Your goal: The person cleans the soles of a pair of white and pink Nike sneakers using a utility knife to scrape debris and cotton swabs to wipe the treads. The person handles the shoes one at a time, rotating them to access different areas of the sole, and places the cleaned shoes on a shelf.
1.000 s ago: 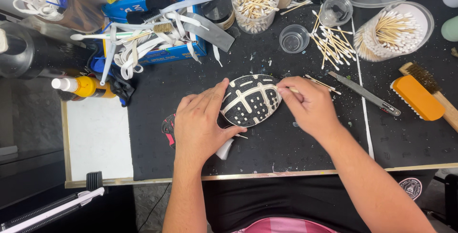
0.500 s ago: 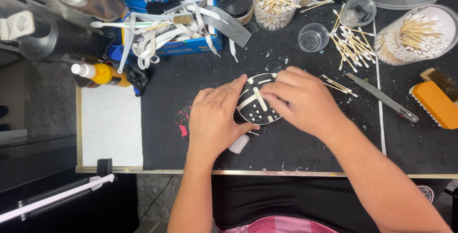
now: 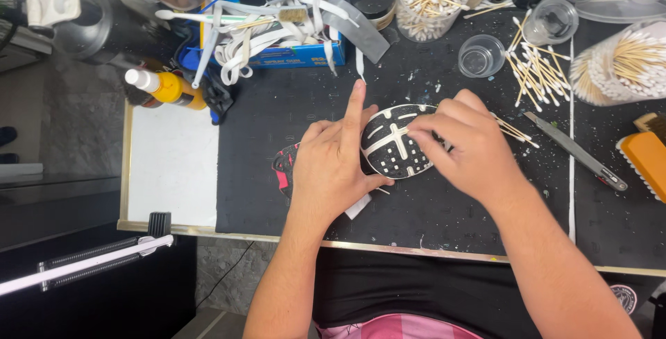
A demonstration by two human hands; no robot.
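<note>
Shoe: sole-up [image 3: 395,141] at mat centre, black with white grooves.
Left hand: [image 3: 333,165] clasped on the shoe's heel side, forefinger raised.
Right hand: [image 3: 465,145] fingertips pinched together on the sole.
Around: cotton swabs [image 3: 534,75] scattered beside the right hand, small glass cup [image 3: 481,56], metal file [image 3: 576,151], yellow bottle [image 3: 166,88].
Surface: black mat [image 3: 277,124], speckled.

shoe [image 3: 397,146] sole-up mid-mat [image 3: 444,207] | cup [image 3: 481,55] behind | file [image 3: 574,150] right | bottle [image 3: 165,86] left
</note>
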